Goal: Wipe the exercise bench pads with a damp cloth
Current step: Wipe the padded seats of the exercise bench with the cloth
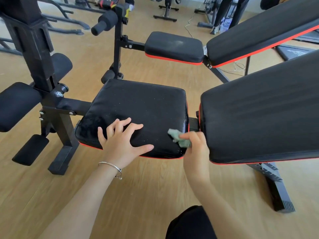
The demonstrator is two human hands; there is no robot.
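Note:
A black seat pad (138, 107) with red trim lies flat in the middle of the view, its near-left part glistening wet. My left hand (120, 140) rests flat on its near edge with fingers spread, a bracelet on the wrist. My right hand (195, 147) grips a small crumpled green cloth (179, 138) at the pad's near-right corner, close to the gap before the backrest. The inclined black backrest pad (259, 114) rises to the right.
A second bench stands behind, with its own seat pad (172, 45) and backrest (262, 30). Black foam leg rollers (17, 104) and an upright steel frame (39, 54) stand at the left. The bench's foot bar (279, 192) crosses the wooden floor (146, 183) at the right. My dark-clothed knee (189, 223) shows at the bottom.

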